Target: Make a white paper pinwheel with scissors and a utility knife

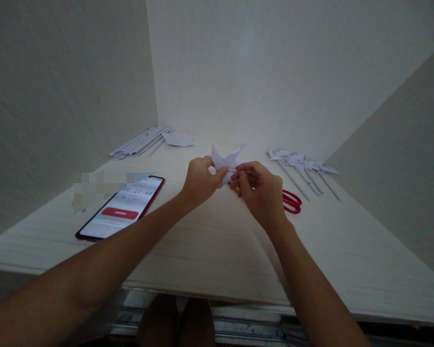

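Observation:
A white paper pinwheel (230, 158) with folded, pointed blades is held up over the table. My left hand (201, 179) is closed on its left side, the thumb pressing near the centre. Close by on the right, my right hand (259, 191) pinches a thin white piece (232, 169) against the middle of the pinwheel; whether it is a pin or a paper strip I cannot make out. Beneath my right hand lie scissors with red handles (292, 201). A small yellow item (234, 187) shows partly under its fingers.
Several pinwheels on paper sticks (299, 161) lie at the back right. Rolled paper sticks (139, 143) are bundled at the back left beside flat paper pieces (179, 140). A phone (121, 212) showing a timer rests left of my hands. Walls (246, 62) enclose the table (210, 250).

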`<action>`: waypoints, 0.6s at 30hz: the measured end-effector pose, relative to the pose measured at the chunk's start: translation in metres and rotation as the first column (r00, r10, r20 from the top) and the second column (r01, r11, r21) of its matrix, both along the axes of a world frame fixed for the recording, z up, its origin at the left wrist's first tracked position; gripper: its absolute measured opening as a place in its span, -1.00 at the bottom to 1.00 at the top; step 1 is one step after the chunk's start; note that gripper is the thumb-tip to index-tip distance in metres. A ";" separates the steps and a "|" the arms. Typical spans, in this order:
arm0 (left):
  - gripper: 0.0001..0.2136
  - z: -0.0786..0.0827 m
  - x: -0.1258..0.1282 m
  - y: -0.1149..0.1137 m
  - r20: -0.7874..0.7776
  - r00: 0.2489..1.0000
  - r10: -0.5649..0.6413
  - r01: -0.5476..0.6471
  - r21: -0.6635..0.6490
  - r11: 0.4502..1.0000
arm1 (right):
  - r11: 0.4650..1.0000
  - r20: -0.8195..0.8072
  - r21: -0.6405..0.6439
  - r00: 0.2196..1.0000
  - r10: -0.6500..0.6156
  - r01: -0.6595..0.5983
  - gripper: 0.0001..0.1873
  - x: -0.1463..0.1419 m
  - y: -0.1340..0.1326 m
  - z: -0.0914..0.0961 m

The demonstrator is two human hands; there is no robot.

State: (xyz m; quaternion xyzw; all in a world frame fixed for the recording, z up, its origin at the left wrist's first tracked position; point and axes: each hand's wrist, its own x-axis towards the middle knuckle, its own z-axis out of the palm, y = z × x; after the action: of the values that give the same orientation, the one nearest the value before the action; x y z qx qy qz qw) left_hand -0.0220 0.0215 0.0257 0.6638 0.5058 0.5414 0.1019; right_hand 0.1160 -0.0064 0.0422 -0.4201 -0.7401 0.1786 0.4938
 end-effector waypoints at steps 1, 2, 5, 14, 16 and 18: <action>-0.85 0.000 0.000 0.000 0.001 1.000 0.000 0.000 -0.004 1.000 | 1.000 0.035 0.018 0.999 -0.024 0.023 -0.88 0.001 0.000 0.000; -0.84 0.000 0.000 0.000 0.003 1.000 -0.001 0.001 -0.009 1.000 | 0.998 0.060 0.036 0.997 -0.043 0.041 -0.88 0.001 0.001 0.000; -0.83 0.000 0.000 0.000 -0.004 1.000 -0.006 0.006 -0.013 1.000 | 0.994 0.103 0.082 0.991 -0.082 0.074 -0.87 0.002 0.002 -0.001; -0.82 0.001 0.002 0.000 0.036 0.998 -0.044 0.047 -0.101 0.994 | 0.953 0.274 0.275 0.939 -0.206 0.128 -0.84 0.004 0.007 -0.005; -0.83 0.001 0.002 0.000 0.073 0.995 -0.066 0.074 -0.110 0.991 | 0.938 0.315 0.318 0.919 -0.239 0.135 -0.84 0.005 0.007 -0.004; -0.84 0.000 0.002 0.000 0.128 0.987 -0.100 0.115 -0.110 0.987 | 0.921 0.352 0.362 0.894 -0.278 0.144 -0.84 0.005 0.006 -0.004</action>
State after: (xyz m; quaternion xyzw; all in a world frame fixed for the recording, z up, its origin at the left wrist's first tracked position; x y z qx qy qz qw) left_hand -0.0196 0.0216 0.0255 0.6488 0.4929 0.5440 0.2005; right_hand 0.1208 -0.0005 0.0387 -0.4387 -0.7929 -0.0908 0.4129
